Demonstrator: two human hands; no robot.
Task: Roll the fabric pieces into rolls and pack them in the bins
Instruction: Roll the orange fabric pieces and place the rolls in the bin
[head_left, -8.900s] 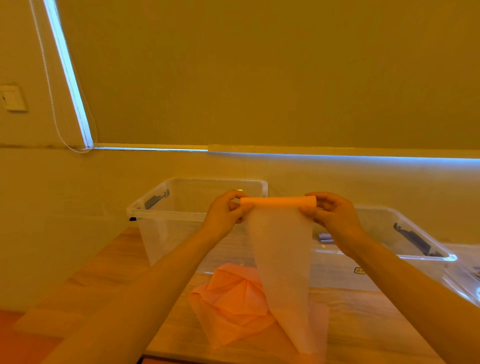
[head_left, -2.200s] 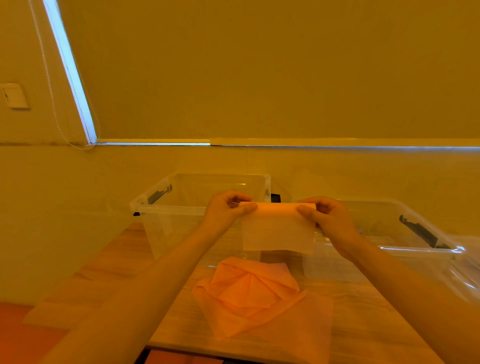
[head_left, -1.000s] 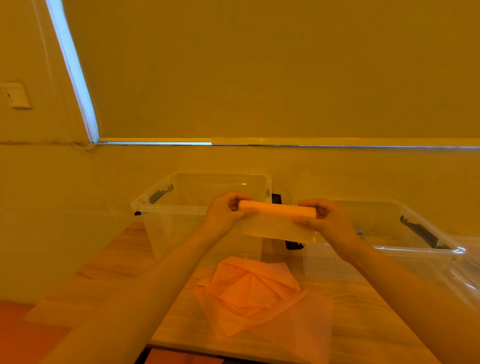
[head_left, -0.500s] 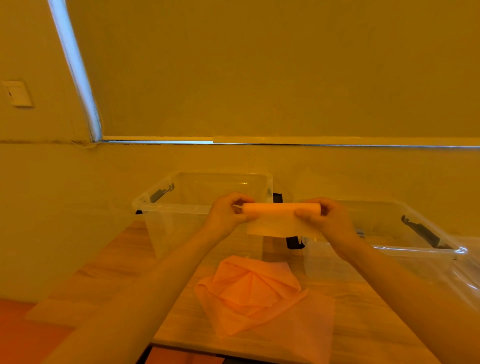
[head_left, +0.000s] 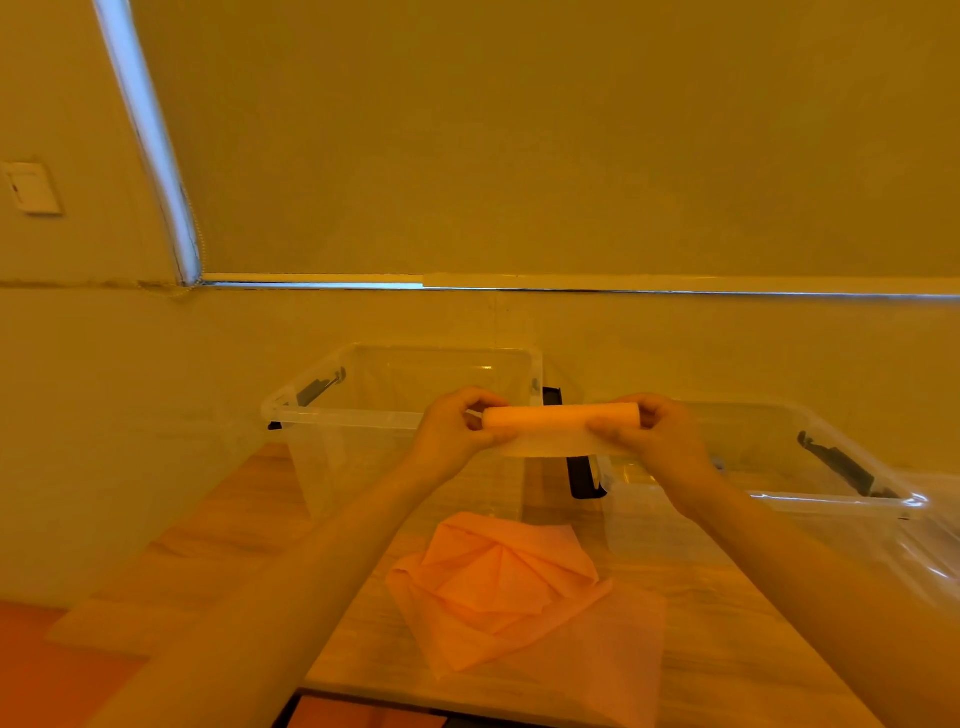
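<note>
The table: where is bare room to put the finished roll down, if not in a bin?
Bare table lies left of the loose fabric pile, before the left bin. A smaller strip lies between the pile and the right bin. The middle is crowded: both hands, left and right, hold the roll there.

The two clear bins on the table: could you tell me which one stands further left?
The left bin, behind the left hand; the other bin sits right.

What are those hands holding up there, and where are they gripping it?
An orange fabric roll, held level in the air by its two ends: left hand pinches the left end, right hand the right end.
</note>
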